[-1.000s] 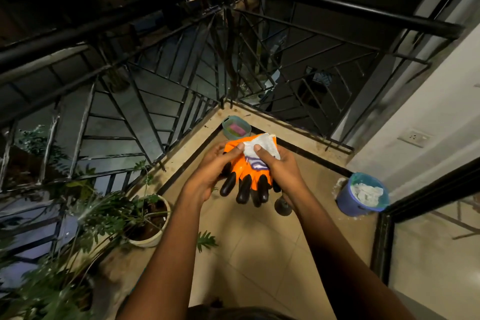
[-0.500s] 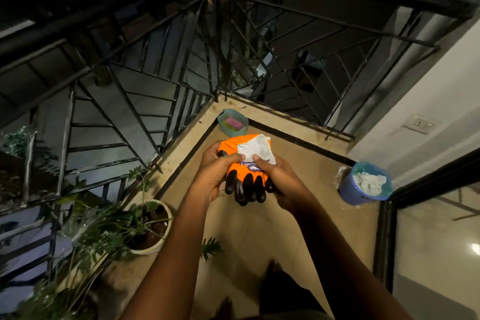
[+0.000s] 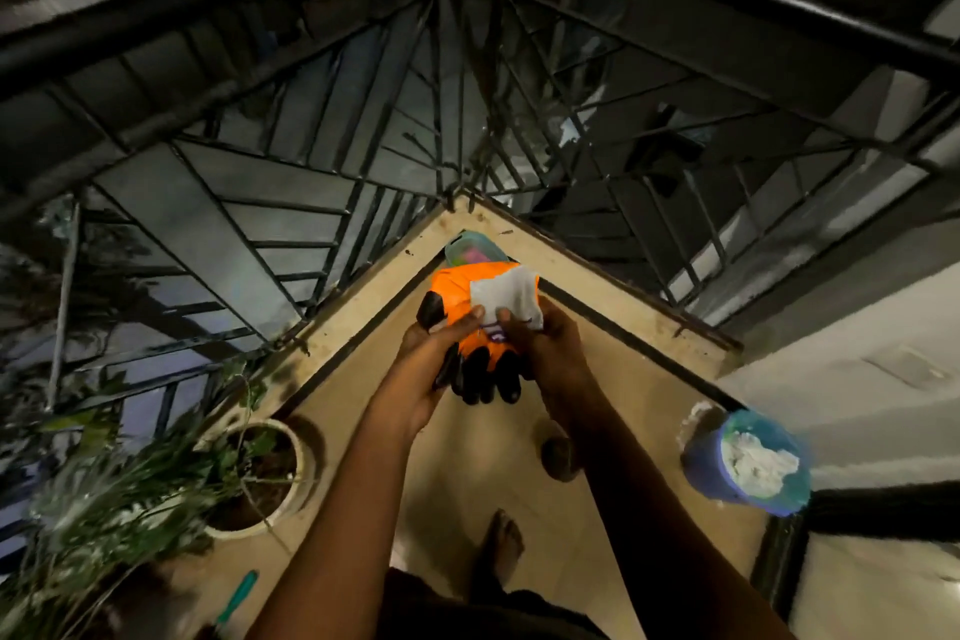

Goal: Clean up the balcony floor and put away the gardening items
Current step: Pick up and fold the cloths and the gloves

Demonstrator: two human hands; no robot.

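Observation:
Orange gardening gloves [image 3: 457, 296] with black fingertips hang between both hands above the balcony corner. My left hand [image 3: 434, 353] grips the gloves from the left, thumb on top. My right hand [image 3: 540, 348] holds them from the right and pinches a white cloth [image 3: 506, 294] against the orange back. The black glove fingers point down toward me.
A teal bowl [image 3: 470, 247] sits in the floor corner behind the gloves. A blue bucket [image 3: 748, 463] with white material stands at right by the wall. A potted plant [image 3: 260, 478] is at left, a teal-handled tool [image 3: 236, 598] near it. Black railings [image 3: 311, 203] enclose the corner. A dark round object [image 3: 558, 452] lies on the tiles.
The view has tilted downward, so a bare foot and the teal-handled tool show. Both hands keep holding the gloves and cloth, shifted slightly in their grip.

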